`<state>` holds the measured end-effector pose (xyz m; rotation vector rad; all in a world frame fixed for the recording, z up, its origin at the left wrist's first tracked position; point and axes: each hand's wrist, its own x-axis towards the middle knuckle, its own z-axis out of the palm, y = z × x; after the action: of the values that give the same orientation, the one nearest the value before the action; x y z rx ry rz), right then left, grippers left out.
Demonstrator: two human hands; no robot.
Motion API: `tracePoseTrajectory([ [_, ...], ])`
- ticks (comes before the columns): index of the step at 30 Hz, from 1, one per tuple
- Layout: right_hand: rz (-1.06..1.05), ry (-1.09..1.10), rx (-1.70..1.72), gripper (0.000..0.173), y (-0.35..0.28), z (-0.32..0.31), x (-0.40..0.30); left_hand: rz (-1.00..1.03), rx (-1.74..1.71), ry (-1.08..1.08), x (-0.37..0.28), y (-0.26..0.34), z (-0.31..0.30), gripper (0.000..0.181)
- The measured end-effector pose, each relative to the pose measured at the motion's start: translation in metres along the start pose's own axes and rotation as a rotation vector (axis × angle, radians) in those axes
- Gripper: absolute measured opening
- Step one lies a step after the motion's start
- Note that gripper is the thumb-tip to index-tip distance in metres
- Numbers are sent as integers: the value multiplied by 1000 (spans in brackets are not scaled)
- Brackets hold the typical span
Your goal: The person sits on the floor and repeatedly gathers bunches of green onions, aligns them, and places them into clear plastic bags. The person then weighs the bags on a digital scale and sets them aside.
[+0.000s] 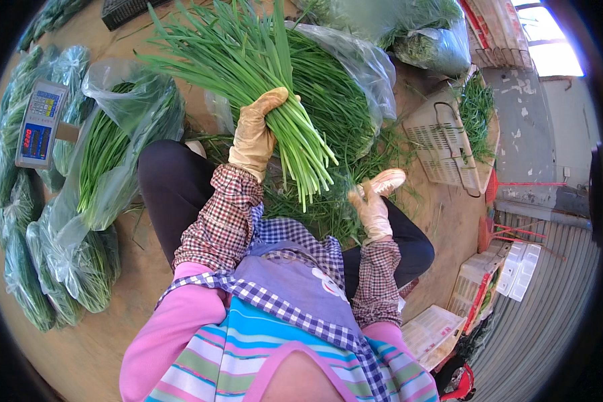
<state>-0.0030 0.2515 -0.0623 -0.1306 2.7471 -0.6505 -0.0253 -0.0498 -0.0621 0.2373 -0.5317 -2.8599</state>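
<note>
A thick bunch of green garlic chives (pixel 301 145) is gripped in my left hand (pixel 255 131), which wears a pale work glove. Its leaves fan out to the upper left, and the pale stem ends point down to the right. My right hand (pixel 373 213), gloved too, is held over my knee beside a shoe (pixel 388 182). Its fingers look spread and slightly blurred, with nothing plainly in them. Behind the bunch, a large heap of chives (pixel 326 85) lies in an open clear plastic bag (pixel 367 63). Loose leaf trimmings (pixel 301 216) cover the floor between my legs.
At the left stands a digital scale (pixel 42 125) with a lit display, beside an open bag of chives (pixel 105 151). Several filled plastic bags (pixel 80 266) lie around it. A plastic crate (pixel 439 145) with greens stands at the right, near red-handled tools (pixel 517 233).
</note>
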Motion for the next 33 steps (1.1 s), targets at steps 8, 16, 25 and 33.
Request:
tracePoseTrajectory([
  [8, -456, 374, 479, 17, -143, -18, 12, 24, 156, 79, -11, -7, 16, 21],
  [16, -277, 49, 615, 45, -87, -14, -7, 158, 36, 94, -9, 2, 14, 14],
  [25, 32, 337, 564, 21, -46, -9, -4, 186, -36, 119, -7, 9, 13, 18],
  [33, -335, 391, 234, 30, -76, -22, -6, 162, 172, 223, -2, 6, 13, 20],
])
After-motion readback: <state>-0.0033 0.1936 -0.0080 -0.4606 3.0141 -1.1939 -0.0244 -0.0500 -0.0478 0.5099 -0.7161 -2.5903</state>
